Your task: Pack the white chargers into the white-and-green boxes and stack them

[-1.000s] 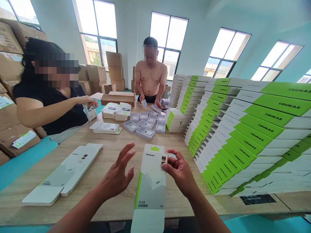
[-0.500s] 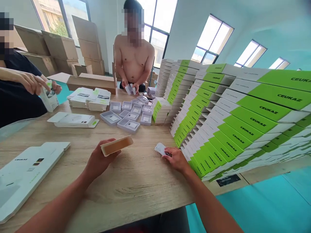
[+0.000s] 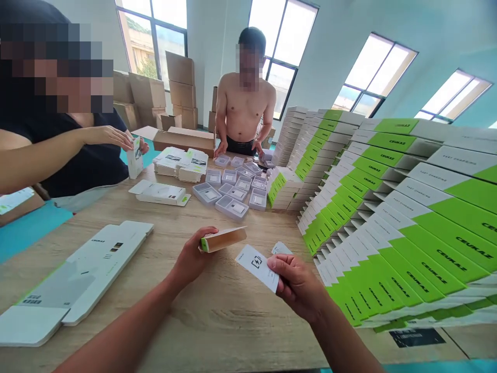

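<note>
My left hand is wrapped round a small carton, whose open end faces me and shows a brown inside. Between the thumb and fingers of my right hand is a white printed card with a black battery symbol. The card is tilted above the table, just right of the carton's open end and apart from it. Behind my right hand a small stack of cards lies on the table, partly hidden by the fingers.
Tall stacks of green-and-white boxes line the right side. Flattened cartons lie at left. Grey plastic trays with white pieces sit mid-table, near piled cartons. One person stands across; another at left handles a carton.
My right hand has lifted a card off the small stack and brought it toward the carton. My left hand still holds the carton, now turned slightly. The view has swung left.
</note>
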A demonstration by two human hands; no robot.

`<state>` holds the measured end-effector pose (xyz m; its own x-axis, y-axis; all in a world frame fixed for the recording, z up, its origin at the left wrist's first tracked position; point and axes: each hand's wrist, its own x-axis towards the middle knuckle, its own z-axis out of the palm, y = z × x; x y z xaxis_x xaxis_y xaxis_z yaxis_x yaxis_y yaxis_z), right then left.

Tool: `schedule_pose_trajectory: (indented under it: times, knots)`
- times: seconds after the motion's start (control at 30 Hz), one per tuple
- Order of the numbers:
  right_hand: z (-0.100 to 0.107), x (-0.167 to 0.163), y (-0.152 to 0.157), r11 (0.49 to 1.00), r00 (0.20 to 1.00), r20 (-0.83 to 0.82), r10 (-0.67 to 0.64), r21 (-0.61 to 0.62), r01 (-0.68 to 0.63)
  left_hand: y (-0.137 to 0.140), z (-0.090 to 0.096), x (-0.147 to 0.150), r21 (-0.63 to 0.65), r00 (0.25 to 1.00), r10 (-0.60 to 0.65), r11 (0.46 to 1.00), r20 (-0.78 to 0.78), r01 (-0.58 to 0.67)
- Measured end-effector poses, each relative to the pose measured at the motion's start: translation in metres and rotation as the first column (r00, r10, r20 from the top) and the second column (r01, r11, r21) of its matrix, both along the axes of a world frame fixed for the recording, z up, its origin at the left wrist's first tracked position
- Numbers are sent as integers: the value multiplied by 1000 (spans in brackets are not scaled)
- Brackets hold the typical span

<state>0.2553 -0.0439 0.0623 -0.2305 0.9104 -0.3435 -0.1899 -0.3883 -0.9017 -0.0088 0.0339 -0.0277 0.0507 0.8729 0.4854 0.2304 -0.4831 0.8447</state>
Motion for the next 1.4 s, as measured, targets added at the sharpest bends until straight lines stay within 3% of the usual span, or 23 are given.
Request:
schedule_pose_trajectory:
  times: [0.1, 0.17, 0.23, 0.3, 0.33, 0.37, 0.43, 0.5, 0.57, 0.63, 0.7, 0.8, 0.93, 0.97, 1.1, 1.17, 1.27, 1.33, 1.4]
  knots:
    - [15, -33, 6, 980, 988, -150, 43, -184, -71, -1, 2, -1, 43, 1000, -23, 999, -6, 24]
    - [20, -44, 11, 976, 987, -163, 13, -215, -48, -2, 6, -3, 73, 999, -45, 996, -4, 45]
    - [18, -47, 17, 987, 990, -134, 36, -154, -57, -3, 10, -5, 95, 998, -55, 994, 3, 54]
    - [11, -43, 30, 989, 986, 81, 144, 4, -144, -2, 11, -7, 103, 999, -41, 994, 16, 39]
    - [6, -41, 40, 973, 941, 294, 170, 101, -207, -1, 11, -9, 101, 999, -23, 995, 25, 20]
    - [0, -40, 55, 944, 845, 516, 142, 185, -272, 1, 10, -10, 97, 999, 0, 995, 34, -3]
    - [-12, -42, 90, 880, 587, 809, -36, 303, -365, 3, 10, -14, 89, 997, 47, 995, 53, -51]
    - [-22, -51, 127, 848, 438, 886, -154, 346, -401, 5, 12, -17, 93, 994, 81, 992, 67, -87]
    - [-29, -63, 150, 832, 348, 919, -183, 333, -443, 5, 17, -21, 112, 992, 98, 988, 75, -106]
    - [-35, -73, 149, 813, 257, 946, -196, 303, -496, 4, 22, -24, 135, 990, 111, 983, 84, -122]
    - [-39, -79, 127, 795, 195, 959, -204, 279, -539, 3, 27, -28, 152, 987, 131, 978, 94, -145]
    - [-40, -78, 77, 712, 188, 966, -179, 259, -653, 4, 31, -33, 141, 976, 187, 969, 108, -201]
    - [-33, -69, 28, 429, 224, 972, -72, 233, -873, 5, 32, -37, 100, 959, 260, 957, 112, -271]
    - [-32, -68, 21, 392, 212, 975, -60, 218, -894, 4, 33, -37, 97, 957, 268, 956, 109, -278]
    - [-30, -69, 7, 368, 227, 973, -33, 223, -903, 1, 36, -42, 139, 969, 236, 959, 77, -245]
    - [-29, -74, 13, 322, 236, 972, -8, 226, -919, -1, 39, -44, 186, 982, 181, 965, 47, -187]
    - [-26, -85, 41, 246, 133, 991, 36, 120, -962, -4, 42, -46, 247, 997, 81, 966, -7, -77]
    - [-25, -90, 60, 233, 57, 997, 58, 42, -972, -5, 42, -46, 272, 999, 21, 962, -34, -11]
    - [-24, -89, 69, 226, 33, 998, 55, 20, -974, -5, 41, -46, 285, 998, -27, 958, -53, 41]
